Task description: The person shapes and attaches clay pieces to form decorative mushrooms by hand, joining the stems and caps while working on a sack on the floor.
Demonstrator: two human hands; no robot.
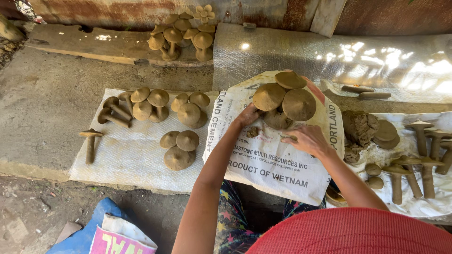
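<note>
A cluster of brown clay mushrooms (284, 99) stands on a white printed sack (275, 162) spread over my lap. My left hand (248, 115) touches the cluster's lower left side, fingers curled against a cap. My right hand (306, 138) rests on the sack just below the cluster, pinching a small bit of clay (290, 138). A small clay lump (253, 132) lies on the sack between my hands.
Finished clay mushroom groups (180, 149) and single stems (90, 143) lie on a white mat (127, 162) at left. A raw clay mound (359, 131) and more mushrooms (426, 164) sit at right. Further mushrooms (181, 37) stand on a back ledge, beside clear plastic sheeting (358, 59).
</note>
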